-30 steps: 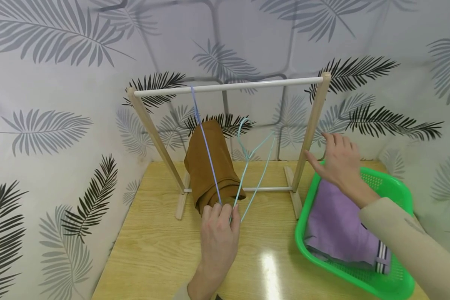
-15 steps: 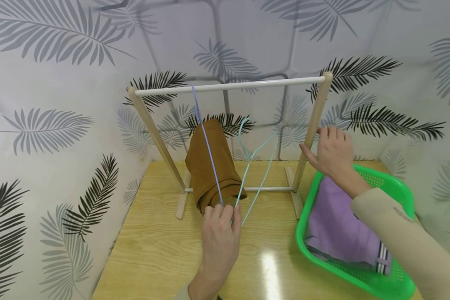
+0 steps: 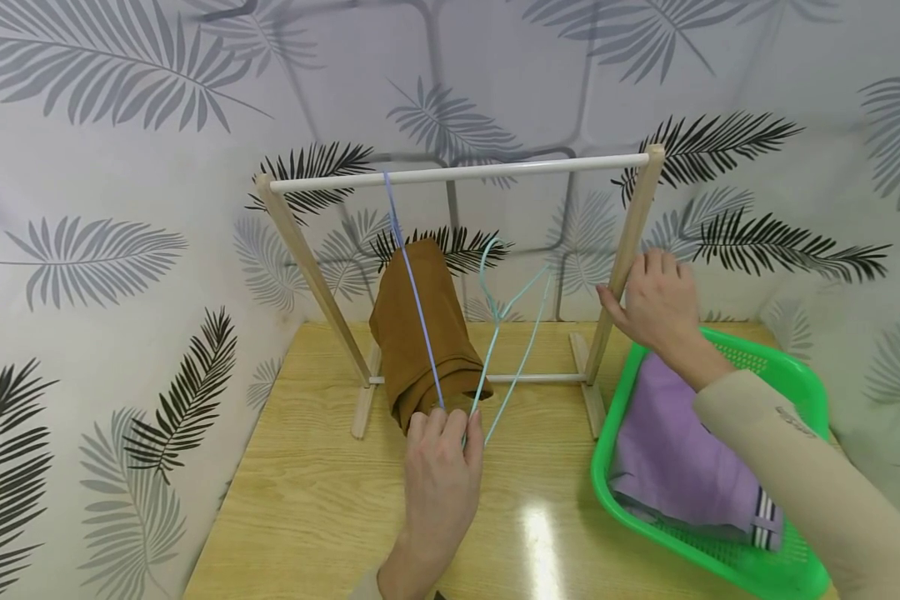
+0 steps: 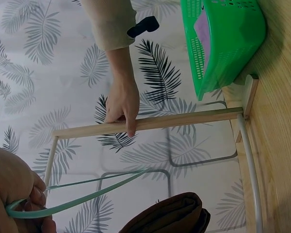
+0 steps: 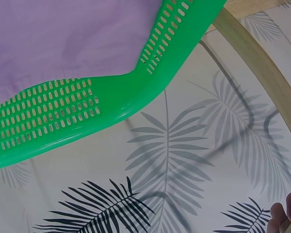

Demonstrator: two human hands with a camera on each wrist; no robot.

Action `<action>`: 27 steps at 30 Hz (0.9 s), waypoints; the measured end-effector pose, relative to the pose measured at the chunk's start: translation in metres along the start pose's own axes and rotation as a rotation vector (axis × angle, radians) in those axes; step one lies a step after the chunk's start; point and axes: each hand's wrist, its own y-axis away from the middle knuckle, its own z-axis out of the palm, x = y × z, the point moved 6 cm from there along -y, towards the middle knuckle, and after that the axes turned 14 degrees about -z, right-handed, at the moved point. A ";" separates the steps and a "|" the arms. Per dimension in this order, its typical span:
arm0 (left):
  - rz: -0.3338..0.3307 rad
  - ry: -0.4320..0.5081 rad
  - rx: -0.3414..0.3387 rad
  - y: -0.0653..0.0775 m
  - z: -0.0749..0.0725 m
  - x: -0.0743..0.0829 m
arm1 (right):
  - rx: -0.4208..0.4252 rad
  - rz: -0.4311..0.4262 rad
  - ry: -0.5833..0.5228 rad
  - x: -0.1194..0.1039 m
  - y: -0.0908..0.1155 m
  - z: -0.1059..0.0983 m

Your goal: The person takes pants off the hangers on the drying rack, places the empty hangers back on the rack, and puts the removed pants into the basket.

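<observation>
My left hand (image 3: 442, 475) grips a thin light-teal clothes hanger (image 3: 498, 321), its hook pointing up and away; the left wrist view shows the hanger's loop (image 4: 87, 196) between the fingers. My right hand (image 3: 660, 300) holds the right wooden post (image 3: 630, 225) of a small clothes rack, thumb across the post, as the left wrist view confirms. From the rack's white top bar (image 3: 495, 171) hangs a blue hanger (image 3: 412, 283) with a folded brown garment (image 3: 427, 325) on it. The blue hanger's lower end is hidden behind my left hand.
A green plastic basket (image 3: 603, 467) stands at the right of the wooden table (image 3: 307, 500), with a folded purple garment (image 3: 682, 458) inside. Behind the rack is a leaf-patterned wall (image 3: 157, 167). The rack's left foot (image 3: 363, 408) rests on the table.
My right hand has moved left from beside the rack and taken hold of its right post. The left hand stays nearly where it was, with the teal hanger in it.
</observation>
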 end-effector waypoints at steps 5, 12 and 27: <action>0.005 -0.001 -0.002 0.000 0.002 0.000 | -0.006 -0.019 -0.005 -0.001 0.000 0.000; 0.001 0.004 -0.019 0.000 0.004 0.001 | 0.037 -0.052 -0.001 -0.001 -0.001 -0.001; 0.014 0.023 -0.011 -0.008 0.006 0.002 | 0.054 -0.099 -0.040 0.000 -0.003 -0.001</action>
